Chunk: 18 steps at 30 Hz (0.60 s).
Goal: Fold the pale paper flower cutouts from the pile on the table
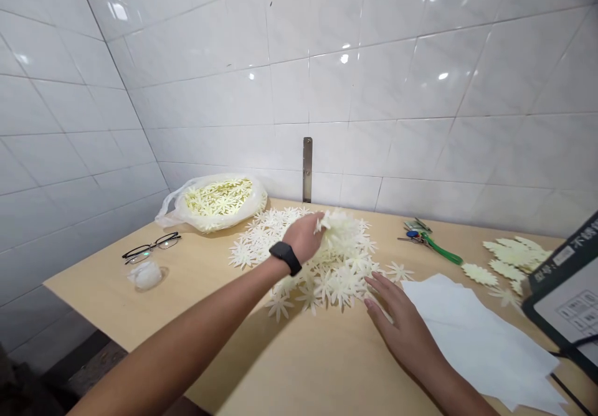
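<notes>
Left hand (pixel 306 236) closed round a clump of flowers (pixel 344 268) (thin pale cutouts); right hand (pixel 398 314) open, flat on desk (pixel 289 360), more flowers at its fingertips. Best lifted gently, without creasing petals.

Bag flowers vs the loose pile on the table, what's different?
Colour: the bag flowers look yellower; the pile is paler, near white.
Containment: the bag flowers sit heaped in a plastic bag by the wall; the pile lies spread on the bare table.
Contact: the left hand grips a bunch from the pile and the right hand rests flat at its edge; neither touches the bag flowers.
Shared: thin, daisy-shaped cutouts.
</notes>
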{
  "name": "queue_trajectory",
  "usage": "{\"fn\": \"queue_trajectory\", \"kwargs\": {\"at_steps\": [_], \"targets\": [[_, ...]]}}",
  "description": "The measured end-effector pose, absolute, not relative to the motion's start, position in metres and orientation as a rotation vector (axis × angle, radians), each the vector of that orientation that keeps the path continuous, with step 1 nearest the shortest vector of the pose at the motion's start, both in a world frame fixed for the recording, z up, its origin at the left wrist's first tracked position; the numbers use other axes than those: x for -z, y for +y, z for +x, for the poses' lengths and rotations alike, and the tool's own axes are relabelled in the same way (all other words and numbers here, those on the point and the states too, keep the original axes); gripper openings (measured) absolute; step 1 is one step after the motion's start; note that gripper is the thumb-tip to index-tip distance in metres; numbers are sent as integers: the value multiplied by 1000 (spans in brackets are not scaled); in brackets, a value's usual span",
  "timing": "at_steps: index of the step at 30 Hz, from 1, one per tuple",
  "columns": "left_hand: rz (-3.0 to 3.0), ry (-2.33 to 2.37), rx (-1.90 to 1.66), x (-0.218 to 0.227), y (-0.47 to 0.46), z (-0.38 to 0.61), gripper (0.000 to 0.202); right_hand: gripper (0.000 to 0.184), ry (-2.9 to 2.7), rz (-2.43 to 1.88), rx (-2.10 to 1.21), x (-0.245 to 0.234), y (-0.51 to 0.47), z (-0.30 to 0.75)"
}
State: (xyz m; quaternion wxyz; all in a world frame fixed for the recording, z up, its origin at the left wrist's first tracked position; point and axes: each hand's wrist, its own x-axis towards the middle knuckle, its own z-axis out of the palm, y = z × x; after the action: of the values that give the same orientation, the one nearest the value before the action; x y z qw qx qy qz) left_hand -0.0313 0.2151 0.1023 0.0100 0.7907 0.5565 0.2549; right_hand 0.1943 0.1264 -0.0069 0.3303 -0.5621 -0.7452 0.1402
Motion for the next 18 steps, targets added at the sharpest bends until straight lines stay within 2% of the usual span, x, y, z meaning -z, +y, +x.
{"fn": "queue_trajectory", "kwargs": {"at_steps": [4, 6, 11, 13, 18], "targets": [[2422, 1828, -728, -131, 246, -52, 44, 52, -1913, -1519, -465, 9, 126, 195], [2402, 1841, -607, -120, 252, -60, 53, 53, -1899, -1523, -494, 8, 125, 195], [2391, 1808, -350, -73, 239, -77, 89, 54, -1824, -1494, -544, 5, 126, 196], [2419, 1798, -372, -74, 236, -87, 89, 53, -1795, -1480, -550, 6, 126, 196], [2421, 1947, -465, -116, 259, -137, 58, 48, -1754, -1450, -520, 15, 128, 200]]}}
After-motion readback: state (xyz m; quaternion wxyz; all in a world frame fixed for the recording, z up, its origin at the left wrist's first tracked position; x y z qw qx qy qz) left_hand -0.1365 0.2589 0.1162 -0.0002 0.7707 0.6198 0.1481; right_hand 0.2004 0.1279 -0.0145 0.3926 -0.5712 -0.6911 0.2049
